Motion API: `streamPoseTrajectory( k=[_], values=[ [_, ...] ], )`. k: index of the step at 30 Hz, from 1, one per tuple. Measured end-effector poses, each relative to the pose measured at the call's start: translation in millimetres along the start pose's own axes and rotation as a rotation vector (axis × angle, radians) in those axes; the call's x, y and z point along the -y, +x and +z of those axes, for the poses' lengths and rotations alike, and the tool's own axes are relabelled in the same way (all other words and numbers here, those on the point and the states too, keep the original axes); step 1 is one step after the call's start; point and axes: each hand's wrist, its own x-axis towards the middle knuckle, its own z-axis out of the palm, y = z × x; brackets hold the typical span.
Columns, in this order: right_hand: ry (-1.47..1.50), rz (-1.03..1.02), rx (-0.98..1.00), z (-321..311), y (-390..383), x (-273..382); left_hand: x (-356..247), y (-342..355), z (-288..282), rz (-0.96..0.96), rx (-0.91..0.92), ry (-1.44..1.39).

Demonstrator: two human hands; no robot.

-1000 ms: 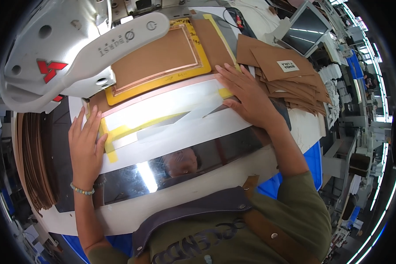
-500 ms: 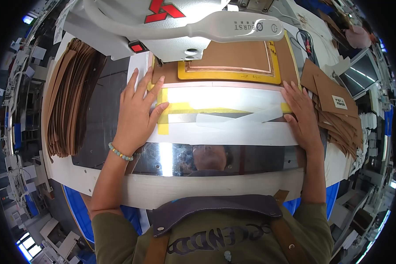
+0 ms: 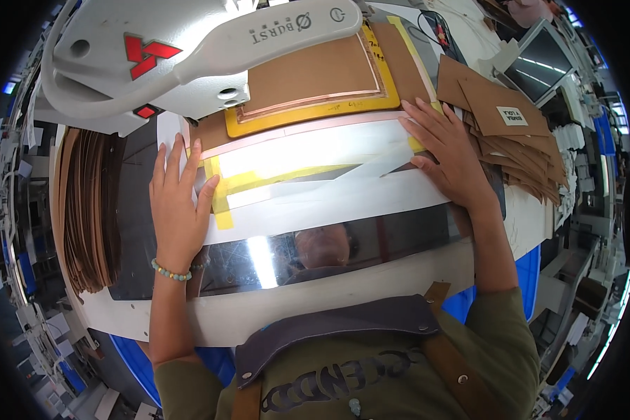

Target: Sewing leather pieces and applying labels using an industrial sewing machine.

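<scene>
Off-white surface spans the middle; above its far left part juts a white machine head. A dark glossy plate bears a white sheet, with a brown sheet beyond it, toward the surface's far edge. A brown stack sits by the left edge, fanned brown pieces near the right, seemingly clear of the middle yet within reach. A yellow frame lies on the brown sheet. Left hand and right hand rest at that sheet's near corners, apparently steadying both ends; each grip is loose, fingers spread. A bead bracelet rings the left wrist. The machine head hides the frame's far left; what lies beneath the palms is unclear.
</scene>
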Motion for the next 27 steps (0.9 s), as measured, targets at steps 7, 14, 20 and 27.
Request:
streamPoseTrajectory(
  k=[7,14,20,27],
  values=[
    [0.041,0.057,-0.044,5.2,-3.4,-4.1,0.2,1.3,0.7,0.034,-0.080,-0.062],
    [0.087,-0.002,-0.086,9.4,-4.9,-7.4,5.2,0.9,2.2,0.043,0.017,-0.075],
    [0.094,0.013,-0.048,7.5,-7.6,-8.8,13.2,-0.9,6.5,0.024,0.012,-0.092],
    [0.031,-0.062,-0.114,11.2,-6.6,-9.0,11.0,0.5,1.9,0.044,0.018,-0.117]
  ],
)
